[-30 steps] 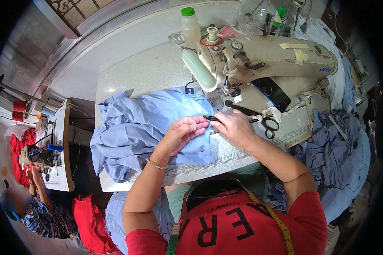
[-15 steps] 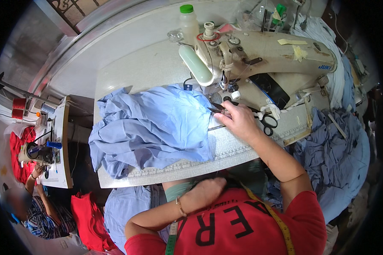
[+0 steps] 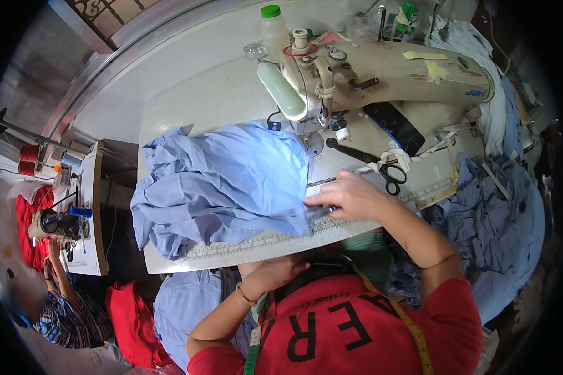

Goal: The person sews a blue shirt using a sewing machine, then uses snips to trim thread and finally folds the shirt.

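Observation:
A light blue garment piece [image 3: 231, 181] lies crumpled over the left and middle of the sewing table, its right edge beside the sewing machine's presser foot [image 3: 313, 144]. My right hand [image 3: 356, 199] is at that right edge, index finger stretched to the cloth. Its other fingers are closed on small dark thread snips [image 3: 333, 209], mostly hidden in the hand. Below the table's front edge, my left hand [image 3: 275, 276] rests at my waist, fingers loosely extended over dark cloth; nothing shows in it.
Black-handled scissors [image 3: 391, 178] and a phone [image 3: 394, 128] lie under the sewing machine arm [image 3: 413, 72]. A capped bottle [image 3: 274, 31] stands behind. Blue garments [image 3: 488, 212] are heaped at the right. Another person [image 3: 69, 312] works at a second machine on the left.
My right hand has come down from near the presser foot to the garment's lower right edge. My left hand has shifted slightly left at my waist. The other person's hands have moved nearer their body.

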### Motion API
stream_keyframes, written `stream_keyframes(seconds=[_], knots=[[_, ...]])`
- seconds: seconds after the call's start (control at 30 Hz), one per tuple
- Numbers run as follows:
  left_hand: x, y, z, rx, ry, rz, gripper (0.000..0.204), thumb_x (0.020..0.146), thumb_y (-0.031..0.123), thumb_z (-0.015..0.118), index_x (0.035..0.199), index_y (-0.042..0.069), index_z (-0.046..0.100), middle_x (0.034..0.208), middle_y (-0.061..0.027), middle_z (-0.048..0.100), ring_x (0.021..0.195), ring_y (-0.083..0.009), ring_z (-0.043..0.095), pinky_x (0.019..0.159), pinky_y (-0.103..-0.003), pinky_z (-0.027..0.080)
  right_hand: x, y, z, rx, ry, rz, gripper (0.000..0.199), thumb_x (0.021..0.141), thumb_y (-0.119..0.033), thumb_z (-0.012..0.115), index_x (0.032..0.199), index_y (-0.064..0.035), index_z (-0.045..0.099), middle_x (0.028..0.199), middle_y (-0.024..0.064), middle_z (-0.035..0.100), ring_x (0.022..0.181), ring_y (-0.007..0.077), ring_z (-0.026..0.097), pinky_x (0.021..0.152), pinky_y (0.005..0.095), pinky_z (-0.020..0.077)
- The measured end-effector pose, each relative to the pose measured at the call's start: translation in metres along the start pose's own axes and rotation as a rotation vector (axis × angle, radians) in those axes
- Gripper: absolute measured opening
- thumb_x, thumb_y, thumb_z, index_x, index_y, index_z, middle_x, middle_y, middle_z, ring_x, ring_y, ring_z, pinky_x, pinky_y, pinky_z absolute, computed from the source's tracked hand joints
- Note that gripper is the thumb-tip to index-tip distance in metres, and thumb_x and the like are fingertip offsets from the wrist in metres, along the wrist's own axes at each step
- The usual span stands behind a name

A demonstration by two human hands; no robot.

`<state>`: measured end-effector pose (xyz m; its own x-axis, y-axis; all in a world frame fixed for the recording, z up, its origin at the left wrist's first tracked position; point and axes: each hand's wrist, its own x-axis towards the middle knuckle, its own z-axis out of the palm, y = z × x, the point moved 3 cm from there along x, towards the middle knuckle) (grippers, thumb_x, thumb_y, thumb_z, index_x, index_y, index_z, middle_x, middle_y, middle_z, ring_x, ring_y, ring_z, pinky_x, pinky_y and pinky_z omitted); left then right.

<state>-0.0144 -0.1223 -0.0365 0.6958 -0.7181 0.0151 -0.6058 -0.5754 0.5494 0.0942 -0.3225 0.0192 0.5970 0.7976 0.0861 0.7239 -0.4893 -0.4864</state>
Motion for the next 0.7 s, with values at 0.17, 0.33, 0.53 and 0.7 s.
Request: stream_keyframes(seconds=[0.17,0.33,0.53,0.7], knots=[[-0.031,-0.059,0.017,0.09,0.216,-0.105,0.028,0.086,0.019,0.061,0.11,0.005,0.063,0.098,-0.0155,0.063,0.091,-0.0346,0.059,0.085,-0.045,0.046,-0.058,-0.043,0.009,0.035,-0.131,0.018,0.033,0.078,-0.02,0.066,0.111,-0.0181,0.065,0.083,0.0032,0.065,0.079,0.0225,0.063,0.075,0.0366,0.0395],[-0.051,-0.061,0.042,0.324,0.284,-0.121,0.029,0.085,0.012,0.059,0.112,0.004,0.061,0.107,-0.0174,0.061,0.103,-0.0367,0.056,0.092,-0.045,0.044,-0.103,-0.037,0.019,0.08,-0.53,0.213,0.017,0.081,-0.025,0.063,0.094,-0.0164,0.068,0.081,0.0076,0.068,0.08,0.0288,0.065,0.073,0.0431,0.0463],[-0.046,-0.048,0.035,0.382,0.189,-0.169,0.029,0.084,0.007,0.057,0.113,0.002,0.06,0.113,-0.0196,0.059,0.108,-0.0377,0.055,0.095,-0.045,0.042,-0.094,-0.033,-0.02,0.477,-0.447,0.375,0.03,0.089,-0.033,0.06,0.11,-0.013,0.065,0.088,0.016,0.067,0.082,0.0349,0.064,0.072,0.041,0.0496],[-0.034,0.004,-0.041,-0.225,-0.301,-0.188,0.022,0.088,0.01,0.058,0.108,0.001,0.063,0.105,-0.0172,0.065,0.101,-0.0318,0.062,0.085,-0.04,0.048,-0.088,-0.009,-0.034,0.028,0.186,0.482,0.043,0.087,-0.033,0.064,0.122,-0.0092,0.058,0.102,0.0158,0.062,0.089,0.0352,0.062,0.078,0.042,0.0473]])
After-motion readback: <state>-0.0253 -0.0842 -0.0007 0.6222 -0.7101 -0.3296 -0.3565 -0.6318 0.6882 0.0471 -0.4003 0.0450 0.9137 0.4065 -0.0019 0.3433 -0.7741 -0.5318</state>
